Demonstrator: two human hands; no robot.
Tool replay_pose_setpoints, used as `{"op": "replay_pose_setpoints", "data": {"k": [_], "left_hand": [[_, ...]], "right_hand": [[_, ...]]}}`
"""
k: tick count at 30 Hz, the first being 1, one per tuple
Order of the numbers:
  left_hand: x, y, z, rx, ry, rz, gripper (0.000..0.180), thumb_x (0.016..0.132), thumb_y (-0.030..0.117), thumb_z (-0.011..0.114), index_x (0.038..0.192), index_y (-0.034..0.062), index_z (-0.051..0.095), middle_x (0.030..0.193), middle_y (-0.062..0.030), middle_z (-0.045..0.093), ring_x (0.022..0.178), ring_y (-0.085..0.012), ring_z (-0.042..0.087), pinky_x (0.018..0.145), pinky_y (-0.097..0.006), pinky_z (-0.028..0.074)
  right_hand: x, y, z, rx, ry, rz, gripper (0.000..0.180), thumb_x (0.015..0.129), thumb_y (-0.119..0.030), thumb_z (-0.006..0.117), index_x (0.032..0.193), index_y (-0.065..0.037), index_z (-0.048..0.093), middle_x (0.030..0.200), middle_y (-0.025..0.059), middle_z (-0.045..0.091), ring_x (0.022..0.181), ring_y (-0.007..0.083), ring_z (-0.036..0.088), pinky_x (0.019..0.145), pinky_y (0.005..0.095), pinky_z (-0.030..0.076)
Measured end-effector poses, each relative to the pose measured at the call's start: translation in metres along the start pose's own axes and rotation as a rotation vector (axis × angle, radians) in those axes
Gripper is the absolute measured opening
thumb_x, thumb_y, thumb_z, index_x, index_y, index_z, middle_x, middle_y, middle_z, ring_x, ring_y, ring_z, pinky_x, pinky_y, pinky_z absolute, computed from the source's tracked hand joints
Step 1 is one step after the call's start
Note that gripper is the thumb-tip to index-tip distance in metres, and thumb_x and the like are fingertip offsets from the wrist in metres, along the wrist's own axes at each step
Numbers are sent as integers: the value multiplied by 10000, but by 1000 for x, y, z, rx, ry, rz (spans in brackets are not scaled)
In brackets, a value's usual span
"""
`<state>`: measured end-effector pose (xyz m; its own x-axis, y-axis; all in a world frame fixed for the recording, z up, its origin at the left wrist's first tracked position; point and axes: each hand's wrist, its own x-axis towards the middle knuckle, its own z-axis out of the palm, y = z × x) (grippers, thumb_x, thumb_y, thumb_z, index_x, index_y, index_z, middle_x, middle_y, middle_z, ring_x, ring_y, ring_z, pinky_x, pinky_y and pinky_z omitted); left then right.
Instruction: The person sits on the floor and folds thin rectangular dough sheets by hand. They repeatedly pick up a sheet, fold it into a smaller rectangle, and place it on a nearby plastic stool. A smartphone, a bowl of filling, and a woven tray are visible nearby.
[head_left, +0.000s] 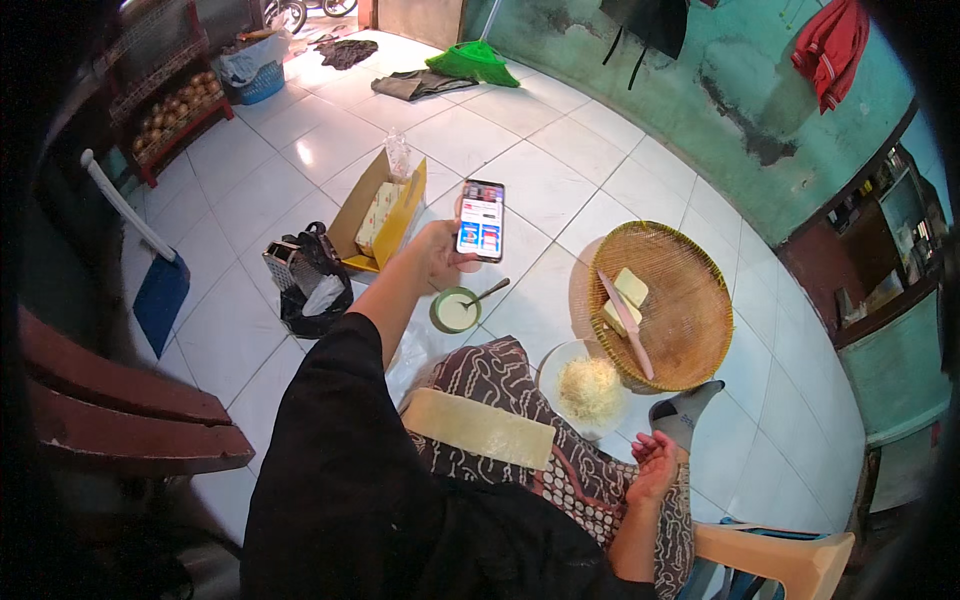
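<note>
My left hand (pixel 437 250) is closed around a smartphone (pixel 482 222) with a lit, colourful screen, held out over the floor. My right hand (pixel 654 466) rests palm up above my right leg, fingers loosely curled and apart, with nothing in it. Across my lap, on patterned brown cloth, lies a pale rectangular board (pixel 480 428). Below the phone stands a green bowl (pixel 456 311) of white liquid with a spoon (pixel 488 292) in it. A plate (pixel 552 376) holds a heap of shredded pale cheese (pixel 592 390). Beside it, a woven tray (pixel 690 300) carries pale yellow blocks (pixel 628 290) and a pink-handled knife (pixel 630 330).
A yellow box (pixel 405 215) with wrapped packs and a black plastic bag (pixel 318 305) with a metal grater (pixel 292 266) stand at left. A blue dustpan (pixel 162 303), a green broom (pixel 474 63) and a brown wooden bench (pixel 130 410) are around. An orange plastic chair (pixel 790 560) is at lower right.
</note>
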<state>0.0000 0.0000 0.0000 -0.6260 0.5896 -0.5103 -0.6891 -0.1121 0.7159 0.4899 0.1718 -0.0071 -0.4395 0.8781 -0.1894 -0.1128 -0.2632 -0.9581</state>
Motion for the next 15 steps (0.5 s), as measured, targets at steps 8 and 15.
{"op": "replay_pose_setpoints", "data": {"k": [8, 15], "left_hand": [[33, 19, -39, 98, -25, 18, 316, 949, 269, 304, 1068, 82, 529, 904, -78, 644, 686, -143, 641, 510, -230, 557], [11, 22, -26, 190, 15, 58, 319, 931, 251, 338, 1134, 81, 515, 904, -78, 649, 696, -138, 645, 532, -234, 559]], "right_hand": [[7, 14, 1, 8, 15, 50, 409, 902, -408, 404, 1045, -42, 521, 919, 116, 610, 788, 205, 571, 745, 325, 442], [3, 13, 4, -12, -13, 69, 429, 906, -409, 400, 1074, -31, 512, 923, 125, 608, 798, 213, 572, 759, 321, 438]]}}
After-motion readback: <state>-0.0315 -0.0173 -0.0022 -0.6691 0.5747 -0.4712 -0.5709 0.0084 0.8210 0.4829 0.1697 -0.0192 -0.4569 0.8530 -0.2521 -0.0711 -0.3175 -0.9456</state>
